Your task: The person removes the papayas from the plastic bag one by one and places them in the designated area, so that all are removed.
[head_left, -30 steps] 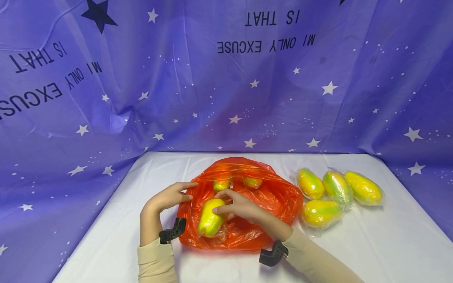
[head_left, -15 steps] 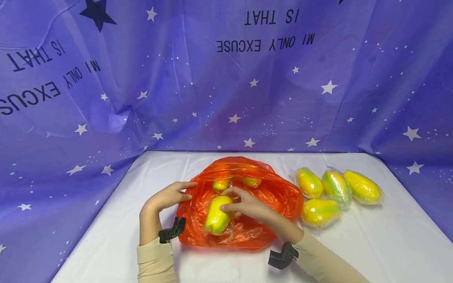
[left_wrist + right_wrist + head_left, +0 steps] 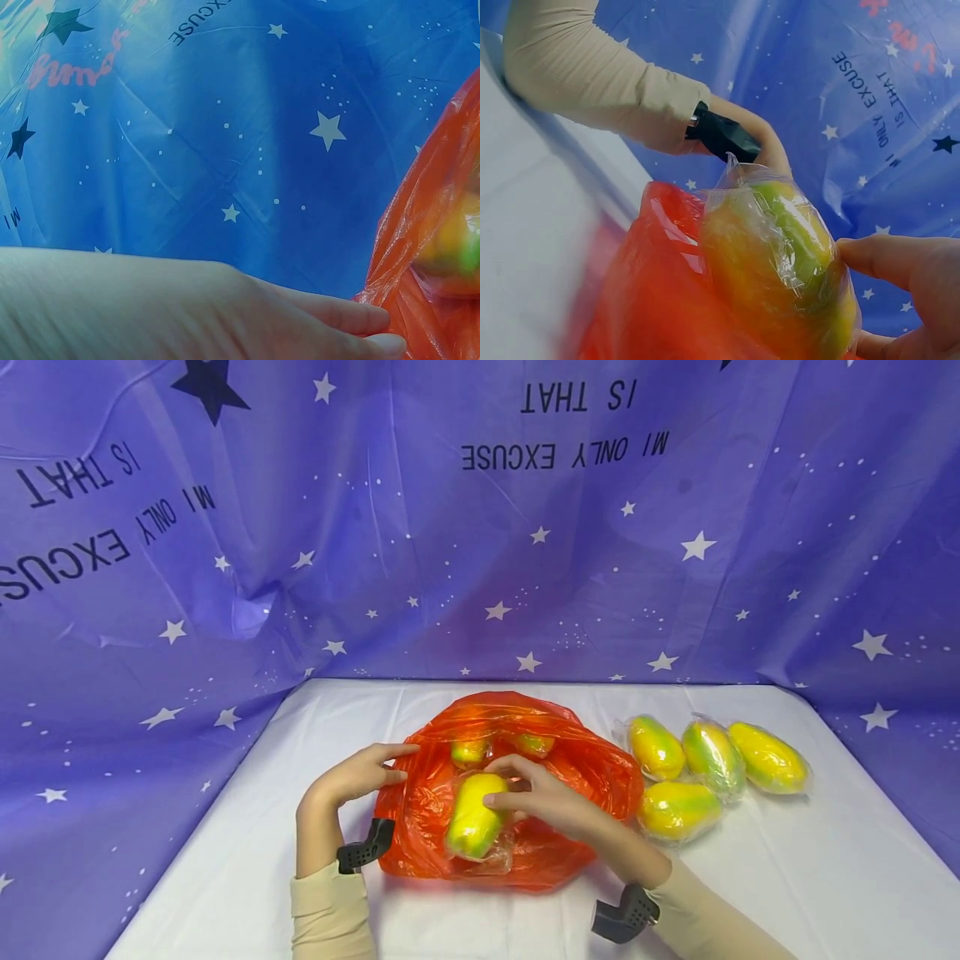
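A yellow-green papaya (image 3: 476, 818) in clear plastic wrap is held by my right hand (image 3: 536, 793), over the open mouth of a red plastic bag (image 3: 555, 860). In the right wrist view the thumb and a finger grip the wrapped papaya (image 3: 780, 262) from its side. At the bag's left rim, my left hand (image 3: 360, 777) holds the thin plastic between its fingers; in the left wrist view its fingertips (image 3: 382, 341) meet the bag edge (image 3: 390, 255). Deeper in the bag, two more papayas, a left one (image 3: 468, 752) and a right one (image 3: 535, 745), show partly.
Right of the bag lie several wrapped papayas, among them a near one (image 3: 678, 810) and the rightmost one (image 3: 768, 758). They rest on a white-covered table (image 3: 825, 877). A purple star-printed cloth (image 3: 420, 527) hangs behind and at the sides.
My right hand has moved the papaya a little to the right across the bag's mouth. The left hand stays at the bag's rim.
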### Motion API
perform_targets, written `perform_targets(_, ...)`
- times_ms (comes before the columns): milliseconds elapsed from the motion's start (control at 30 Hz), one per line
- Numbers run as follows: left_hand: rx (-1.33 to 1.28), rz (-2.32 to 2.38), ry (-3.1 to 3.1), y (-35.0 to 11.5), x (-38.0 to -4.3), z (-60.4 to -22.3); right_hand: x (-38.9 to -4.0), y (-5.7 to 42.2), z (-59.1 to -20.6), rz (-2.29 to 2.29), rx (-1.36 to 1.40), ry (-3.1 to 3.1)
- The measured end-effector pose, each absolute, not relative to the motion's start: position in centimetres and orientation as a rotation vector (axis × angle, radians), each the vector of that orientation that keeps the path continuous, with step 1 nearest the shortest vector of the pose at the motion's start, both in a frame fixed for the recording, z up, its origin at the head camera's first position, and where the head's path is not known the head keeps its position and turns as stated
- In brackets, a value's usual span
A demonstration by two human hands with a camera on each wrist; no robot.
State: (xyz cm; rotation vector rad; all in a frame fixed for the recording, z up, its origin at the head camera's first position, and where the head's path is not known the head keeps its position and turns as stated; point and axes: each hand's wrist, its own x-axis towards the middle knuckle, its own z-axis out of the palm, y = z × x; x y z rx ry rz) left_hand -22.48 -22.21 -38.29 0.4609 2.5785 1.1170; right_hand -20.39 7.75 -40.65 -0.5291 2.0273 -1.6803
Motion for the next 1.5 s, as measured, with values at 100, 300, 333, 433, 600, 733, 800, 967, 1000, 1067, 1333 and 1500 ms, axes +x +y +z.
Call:
perform_targets(100,0.461,1.115,2.584,-22.2,-22.6,-38.3,-20.3,8.1,-40.3,-1.688,-0.525,2.046)
perform_targets(300,0.476,1.101,2.593,-22.2,-22.6,-38.3,-20.1,8.9,-39.5,-1.690,-0.504,2.105)
perform_targets(333,0.477,1.102,2.592,-22.2,-22.6,-38.3,-20.0,9.0,-39.4,-1.686,-0.502,2.120)
perform_targets(433,0.474,1.108,2.584,-22.1,-22.5,-38.3,-19.7,9.6,-39.0,-1.680,-0.494,2.147)
perform_targets(600,0.473,1.124,2.577,-22.0,-22.4,-38.2,-19.3,10.6,-38.6,-1.688,-0.504,2.143)
perform_targets(733,0.492,1.119,2.584,-22.0,-22.4,-38.2,-19.2,11.5,-38.5,-1.691,-0.516,2.158)
perform_targets(800,0.494,1.116,2.587,-21.9,-22.4,-38.2,-19.1,11.9,-38.5,-1.697,-0.514,2.169)
perform_targets(967,0.487,1.106,2.592,-21.9,-22.4,-38.2,-18.9,12.9,-38.3,-1.693,-0.513,2.216)
perform_targets(1000,0.483,1.108,2.592,-21.9,-22.4,-38.2,-18.8,13.1,-38.2,-1.690,-0.512,2.225)
perform_targets(1067,0.490,1.106,2.593,-21.9,-22.4,-38.1,-18.6,13.6,-38.2,-1.679,-0.515,2.246)
perform_targets(1333,0.484,1.111,2.592,-22.0,-22.3,-38.1,-18.0,15.3,-38.5,-1.679,-0.505,2.258)
perform_targets(1500,0.494,1.113,2.587,-22.0,-22.3,-38.0,-17.7,16.3,-38.5,-1.683,-0.507,2.290)
